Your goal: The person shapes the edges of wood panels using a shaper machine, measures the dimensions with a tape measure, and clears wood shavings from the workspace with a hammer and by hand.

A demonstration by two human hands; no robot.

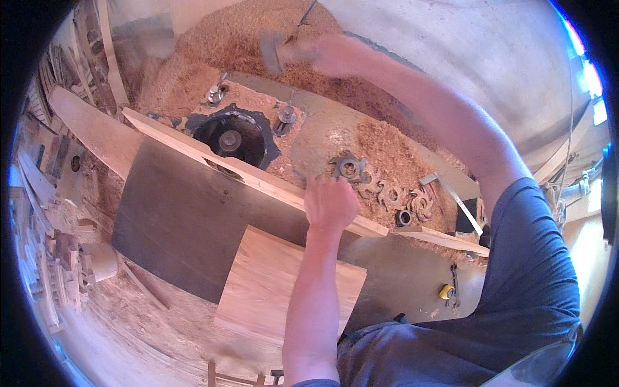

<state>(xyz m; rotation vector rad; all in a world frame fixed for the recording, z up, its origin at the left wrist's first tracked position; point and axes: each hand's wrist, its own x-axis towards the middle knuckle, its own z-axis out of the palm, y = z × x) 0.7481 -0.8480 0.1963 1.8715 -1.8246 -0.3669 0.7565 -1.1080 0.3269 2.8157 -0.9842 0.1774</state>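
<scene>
My left hand point(330, 203) is closed over the upper edge of a long wooden board point(274, 184) standing on edge across the machine table point(174, 216). Just beyond its knuckles lies a metal cutter head point(349, 169), with several more toothed cutters point(390, 193) and a dark ring point(403, 218) to the right. At the far side, over heaped sawdust point(225, 45), my right hand point(325, 57) is smeared by motion. It grips a tool with a grey flat end point(271, 53), too blurred to name. A round dark opening with a spindle point(230, 140) sits behind the board.
Two metal posts point(284, 118) flank the opening. A try square point(459, 203) leans at the right, beside a shorter wooden strip point(445, 240). On the near table lie a yellow tape measure point(446, 292) and a wrench point(456, 284). A pale wooden panel point(284, 280) juts over the front edge.
</scene>
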